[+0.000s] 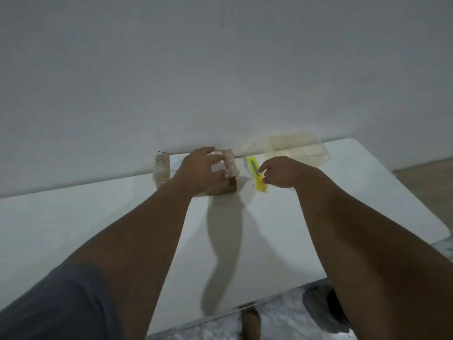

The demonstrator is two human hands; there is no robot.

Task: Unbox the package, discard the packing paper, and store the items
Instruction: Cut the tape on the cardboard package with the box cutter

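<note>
A small brown package [229, 168] wrapped in shiny clear tape stands on the white table [282, 229] against the wall. My left hand [198, 170] lies over its top and front, fingers wrapped around it. A yellow box cutter [256, 176] lies flat on the table just right of the package. My right hand [282, 171] hovers at the cutter's near end, fingertips touching or almost touching it, fingers curled but apart.
A clear plastic container [296, 148] sits at the table's back right by the wall. A loose strip of clear tape [161, 171] lies left of the package. A bare foot [251, 322] shows on the marbled floor below the table's front edge.
</note>
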